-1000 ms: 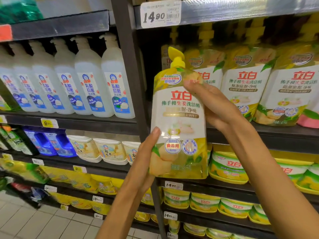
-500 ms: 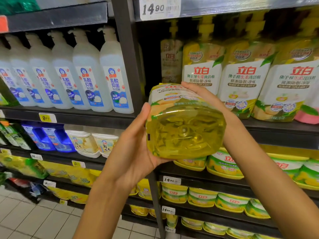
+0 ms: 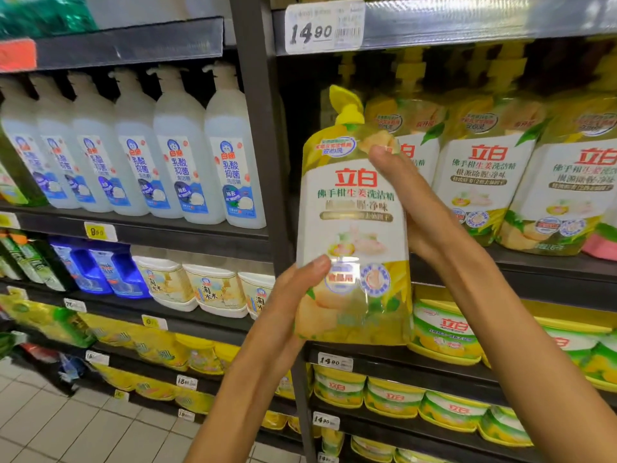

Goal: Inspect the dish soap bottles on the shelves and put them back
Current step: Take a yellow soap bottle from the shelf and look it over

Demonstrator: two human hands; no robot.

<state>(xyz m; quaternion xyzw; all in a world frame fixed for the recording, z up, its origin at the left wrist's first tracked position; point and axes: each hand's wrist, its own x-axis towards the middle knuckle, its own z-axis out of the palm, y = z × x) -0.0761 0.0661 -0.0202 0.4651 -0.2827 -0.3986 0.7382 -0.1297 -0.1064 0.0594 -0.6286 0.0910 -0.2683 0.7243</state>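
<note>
The shelves (image 3: 450, 25) fill the frame, dark steel, with a row of white bottles (image 3: 133, 145) in the upper left and matching yellow bottles (image 3: 480, 168) standing in a line at the upper right. Tubs (image 3: 444, 329) sit on the level below, at lower right. A price tag (image 3: 324, 26) hangs at top centre.

At centre I hold one yellow bottle (image 3: 354, 228) upright in front of the shelf post, label facing me, yellow pump at the top. Half a second ago I had it tipped over with its base toward me; now it is back on end, so I judge the underside check done and the front label under view again.

My right hand (image 3: 417, 212) grasps its right edge, thumb pressed on the upper label. My left hand (image 3: 287, 309) wraps the lower left side, thumb across the front.

What remains, I reckon, is returning it to the dark gap at the left end of its row.
</note>
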